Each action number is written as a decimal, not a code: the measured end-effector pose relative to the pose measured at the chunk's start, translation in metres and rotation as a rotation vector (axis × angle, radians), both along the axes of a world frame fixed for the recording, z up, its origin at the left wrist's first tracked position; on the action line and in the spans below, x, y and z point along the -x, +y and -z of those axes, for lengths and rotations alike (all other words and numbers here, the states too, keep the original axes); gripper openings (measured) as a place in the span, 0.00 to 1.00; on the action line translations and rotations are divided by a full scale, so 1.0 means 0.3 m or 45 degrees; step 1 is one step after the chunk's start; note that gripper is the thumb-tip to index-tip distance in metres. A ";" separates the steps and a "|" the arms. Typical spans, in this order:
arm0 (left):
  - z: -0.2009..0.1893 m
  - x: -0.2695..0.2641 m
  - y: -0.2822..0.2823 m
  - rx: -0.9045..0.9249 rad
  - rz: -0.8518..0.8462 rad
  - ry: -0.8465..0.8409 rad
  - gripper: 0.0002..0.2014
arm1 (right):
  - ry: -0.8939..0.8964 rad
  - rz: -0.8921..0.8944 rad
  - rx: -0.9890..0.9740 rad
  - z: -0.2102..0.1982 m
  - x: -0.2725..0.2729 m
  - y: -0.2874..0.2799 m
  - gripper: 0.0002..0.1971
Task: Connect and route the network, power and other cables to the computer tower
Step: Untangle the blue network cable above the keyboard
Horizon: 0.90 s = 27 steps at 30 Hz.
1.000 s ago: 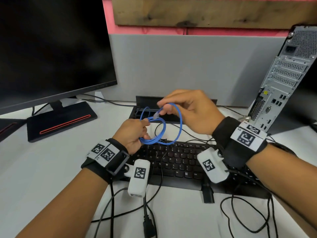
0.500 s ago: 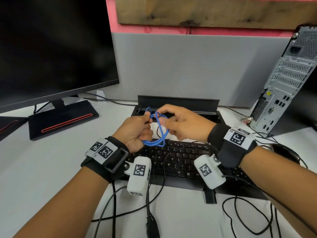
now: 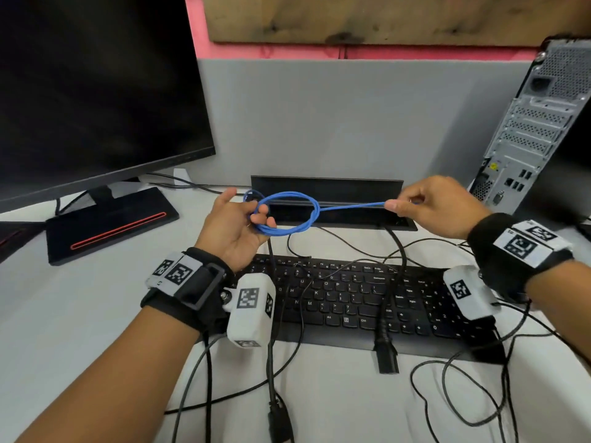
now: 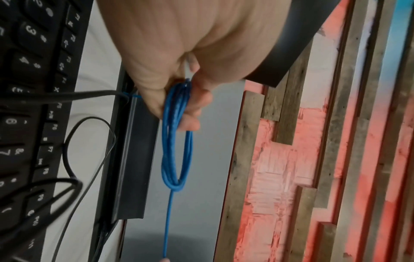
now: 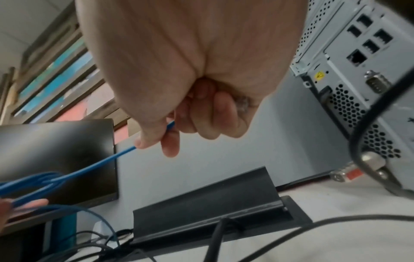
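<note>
Left hand [image 3: 235, 227] gripped the coiled blue network cable [image 3: 287, 215] in curled fingers — right hand [image 3: 438, 207] pinched its free end, stretched straight between them. Computer tower [image 3: 537, 129] stood just right of the right hand, keyboard [image 3: 351, 298] below both.

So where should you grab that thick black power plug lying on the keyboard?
Probably by the chunky molded body of the black power plug, pinched across its two long sides from above. It lies flat over the front edge of the keyboard, its cord running back, so the top and sides are free.
</note>
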<state>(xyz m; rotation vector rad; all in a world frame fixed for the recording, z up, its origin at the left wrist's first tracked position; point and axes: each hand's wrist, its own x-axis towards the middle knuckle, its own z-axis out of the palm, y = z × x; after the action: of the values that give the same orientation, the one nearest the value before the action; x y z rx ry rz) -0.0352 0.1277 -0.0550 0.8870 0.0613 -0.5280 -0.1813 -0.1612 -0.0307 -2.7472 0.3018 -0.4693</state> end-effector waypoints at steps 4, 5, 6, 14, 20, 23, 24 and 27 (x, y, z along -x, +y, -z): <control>-0.004 0.006 -0.019 -0.049 -0.017 -0.032 0.16 | -0.010 -0.012 0.031 -0.003 0.023 -0.012 0.23; -0.003 0.004 -0.022 -0.058 0.001 -0.013 0.15 | -0.005 0.000 0.036 -0.002 0.029 -0.018 0.23; -0.002 0.000 -0.024 -0.053 0.021 0.008 0.15 | 0.007 0.019 0.035 0.001 0.035 -0.027 0.22; -0.018 0.009 -0.054 -0.463 0.377 -0.312 0.14 | 0.007 0.133 0.003 -0.003 0.065 -0.083 0.19; -0.107 -0.015 -0.154 -1.222 0.539 -1.275 0.02 | -0.041 0.283 0.023 -0.050 0.071 -0.151 0.18; -0.139 -0.058 -0.230 -1.728 0.448 -1.744 0.15 | -0.067 0.361 0.049 -0.047 0.055 -0.184 0.16; -0.139 -0.084 -0.259 -1.797 0.416 -1.844 0.17 | -0.083 0.393 0.042 -0.043 0.052 -0.197 0.15; -0.143 -0.122 -0.349 -1.891 0.352 -2.024 0.18 | -0.129 0.477 0.013 -0.030 0.056 -0.229 0.12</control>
<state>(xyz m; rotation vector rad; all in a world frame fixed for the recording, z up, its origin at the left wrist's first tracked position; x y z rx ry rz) 0.0013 0.0231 -0.0122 2.5639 -1.2846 0.2271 -0.1981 -0.2298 -0.0217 -2.6675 0.7961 -0.7022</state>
